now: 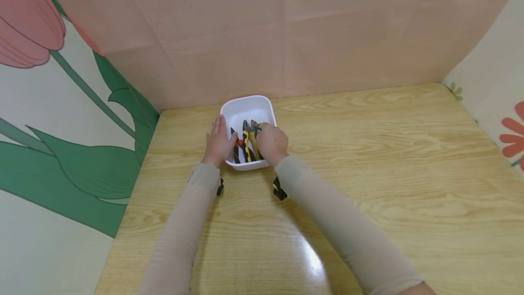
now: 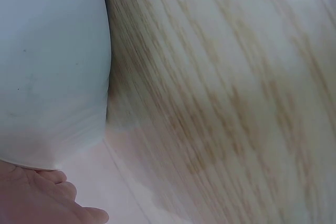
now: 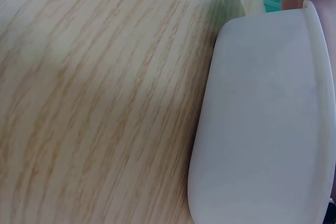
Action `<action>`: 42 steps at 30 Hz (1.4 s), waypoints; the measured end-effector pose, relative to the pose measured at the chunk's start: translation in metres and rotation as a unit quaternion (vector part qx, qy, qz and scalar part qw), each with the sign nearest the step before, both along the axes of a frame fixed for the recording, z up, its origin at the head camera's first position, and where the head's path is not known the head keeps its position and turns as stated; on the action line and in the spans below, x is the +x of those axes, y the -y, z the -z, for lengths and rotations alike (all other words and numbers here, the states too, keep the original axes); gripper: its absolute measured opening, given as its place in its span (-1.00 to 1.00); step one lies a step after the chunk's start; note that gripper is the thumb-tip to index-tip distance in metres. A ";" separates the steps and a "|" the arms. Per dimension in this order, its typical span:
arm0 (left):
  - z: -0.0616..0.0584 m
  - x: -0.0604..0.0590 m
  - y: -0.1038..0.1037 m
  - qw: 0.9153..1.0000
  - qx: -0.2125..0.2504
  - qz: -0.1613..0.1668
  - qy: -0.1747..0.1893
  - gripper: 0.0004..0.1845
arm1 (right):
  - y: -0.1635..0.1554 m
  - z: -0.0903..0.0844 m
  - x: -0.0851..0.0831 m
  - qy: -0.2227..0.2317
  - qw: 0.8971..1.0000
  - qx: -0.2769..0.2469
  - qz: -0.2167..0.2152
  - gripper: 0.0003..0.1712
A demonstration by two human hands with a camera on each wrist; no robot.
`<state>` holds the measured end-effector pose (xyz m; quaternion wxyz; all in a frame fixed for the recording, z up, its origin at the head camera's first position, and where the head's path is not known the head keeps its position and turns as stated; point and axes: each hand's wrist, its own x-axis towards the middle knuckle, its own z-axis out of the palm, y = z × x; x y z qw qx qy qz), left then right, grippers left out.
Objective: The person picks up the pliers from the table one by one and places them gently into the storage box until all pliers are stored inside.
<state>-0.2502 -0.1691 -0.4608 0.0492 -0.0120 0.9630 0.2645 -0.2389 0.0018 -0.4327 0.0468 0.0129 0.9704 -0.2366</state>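
A white plastic container (image 1: 266,104) holds several hand tools side by side. My left hand (image 1: 219,142) rests at its left rim, fingers fairly straight and thumb reaching over the inside; in the left wrist view its fingertips (image 2: 63,190) show beside the white wall. On the right side, my right hand (image 1: 272,142) is curled around pliers (image 1: 259,126) in the container and hides most of them. Between the hands lie yellow-and-black pliers (image 1: 246,142). Beside my left thumb is a tool with red-and-black handles (image 1: 236,149).
The container stands on a wood-grain table (image 1: 368,172) near its back edge, close to a pink wall covering (image 1: 229,35). A wall with printed tulips and leaves (image 1: 82,163) borders the left. Dark wrist devices (image 1: 279,189) hang beneath my wrists.
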 end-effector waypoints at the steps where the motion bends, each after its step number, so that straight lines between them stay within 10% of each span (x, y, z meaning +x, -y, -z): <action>1: 0.000 0.000 0.000 1.000 0.001 0.000 0.001 -0.12 | 0.000 0.000 0.000 -0.001 1.000 0.003 -0.001 -0.72; 13: 0.003 0.000 0.000 1.000 0.000 -0.001 0.003 -0.11 | 0.006 0.010 0.006 -0.027 0.998 0.038 -0.028 -0.45; 42: 0.001 0.000 0.000 1.000 -0.011 0.005 -0.005 -0.11 | 0.003 0.017 0.016 -0.117 0.985 0.064 -0.106 -0.69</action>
